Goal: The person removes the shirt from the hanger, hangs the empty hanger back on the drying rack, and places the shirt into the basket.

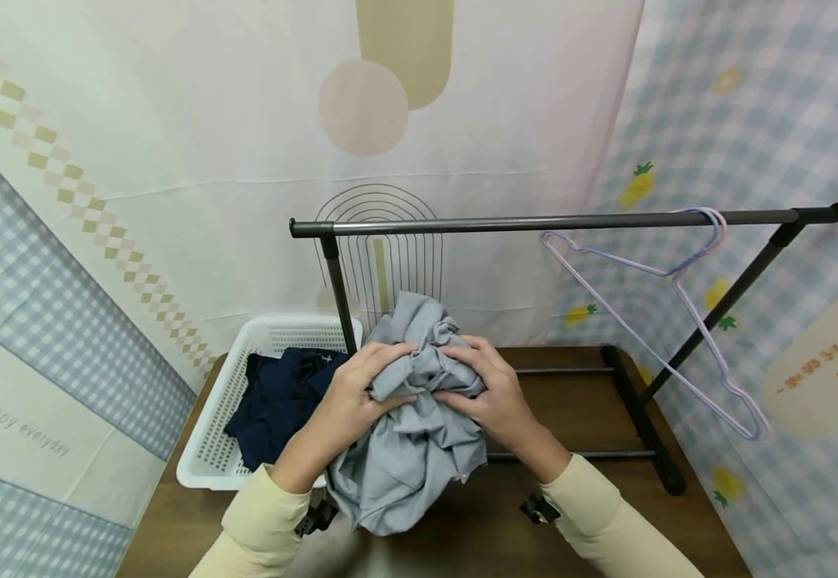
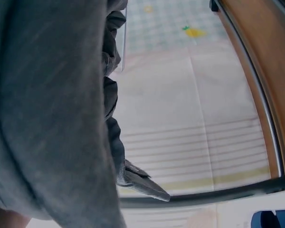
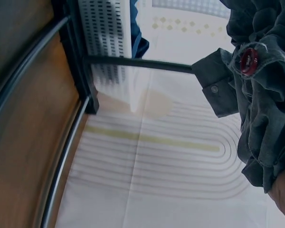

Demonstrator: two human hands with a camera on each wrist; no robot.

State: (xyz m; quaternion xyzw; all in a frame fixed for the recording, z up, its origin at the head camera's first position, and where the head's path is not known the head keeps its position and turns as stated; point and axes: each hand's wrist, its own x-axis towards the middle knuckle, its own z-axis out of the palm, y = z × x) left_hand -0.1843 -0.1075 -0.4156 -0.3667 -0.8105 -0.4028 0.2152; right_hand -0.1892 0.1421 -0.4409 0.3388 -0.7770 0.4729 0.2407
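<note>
Both hands hold a bunched light grey shirt [image 1: 419,449] up above the table, in the middle of the head view. My left hand [image 1: 352,395] grips its left side, and my right hand [image 1: 494,395] grips the right side, fingers and thumb pinching the folds. Loose cloth hangs below the hands. In the right wrist view the shirt [image 3: 270,104] shows a dark red button [image 3: 249,61] and what looks like a buttoned cuff [image 3: 218,85]. Grey cloth [image 2: 52,104] fills the left part of the left wrist view, and most of the left hand is hidden there.
A white perforated basket [image 1: 205,437] with dark navy clothing [image 1: 285,401] stands at the left of the wooden table [image 1: 563,409]. Behind the hands stands a black clothes rack [image 1: 498,225]. Pale purple hangers [image 1: 607,313] hang on its right end. Printed cloth curtains [image 1: 246,120] surround the table.
</note>
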